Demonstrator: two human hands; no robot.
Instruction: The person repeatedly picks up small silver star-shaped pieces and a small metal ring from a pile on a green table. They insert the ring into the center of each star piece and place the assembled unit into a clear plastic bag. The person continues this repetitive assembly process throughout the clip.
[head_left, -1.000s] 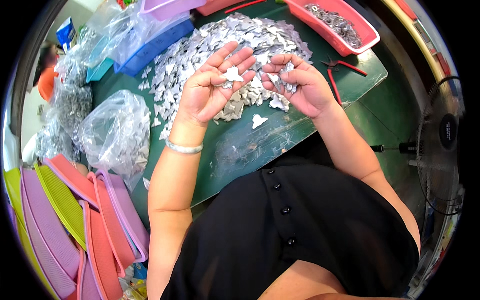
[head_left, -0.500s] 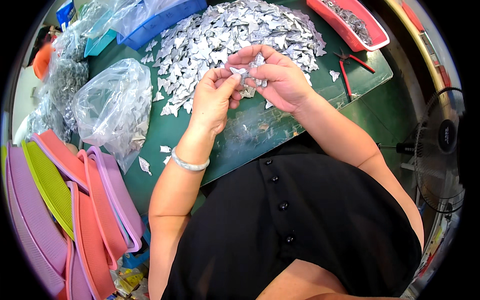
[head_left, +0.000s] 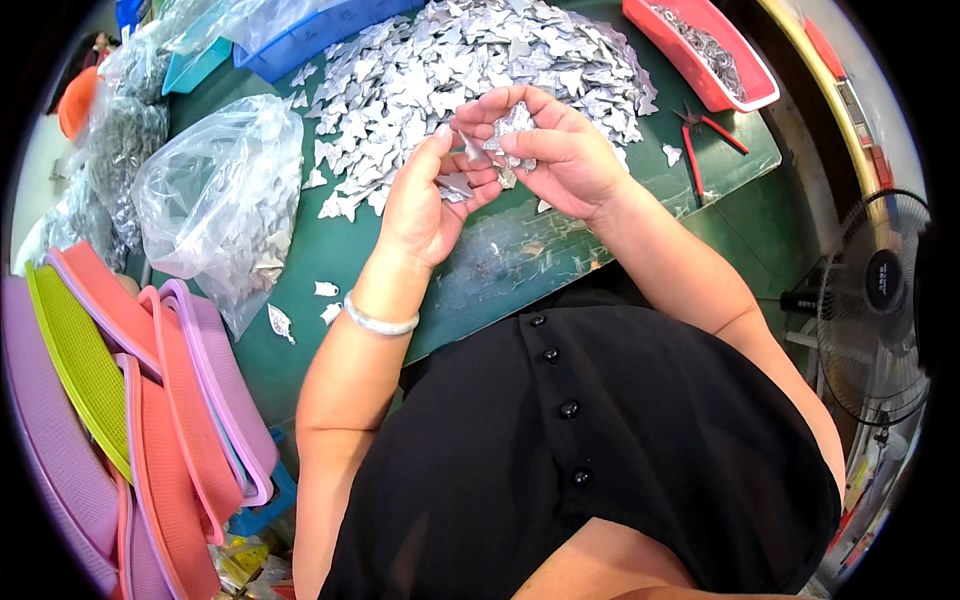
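A heap of flat, silver butterfly-shaped metal pieces (head_left: pixel 400 110) covers the green table in front of me. My left hand (head_left: pixel 428 205) is at the heap's near edge, thumb raised, with a silver metal piece (head_left: pixel 456 187) lying on its curled fingers. Close beside it, my right hand (head_left: pixel 565 155) pinches several silver metal pieces (head_left: pixel 515 125) between thumb and fingers. Another piece (head_left: pixel 470 148) shows between the two hands; which hand supports it I cannot tell.
Left of the heap sits a clear plastic bag (head_left: pixel 215 200) of pieces, with stacked coloured baskets (head_left: pixel 75 375) nearer me. At right are a red basket (head_left: pixel 770 92) of metal parts, red-handled pliers (head_left: pixel 692 165) and a fan (head_left: pixel 880 300). A blue bin (head_left: pixel 300 45) stands behind.
My left thumb has lifted from its pinch and the left fingers have opened somewhat, a piece now lying on them. My right hand keeps its pieces. The whole view has shifted slightly.
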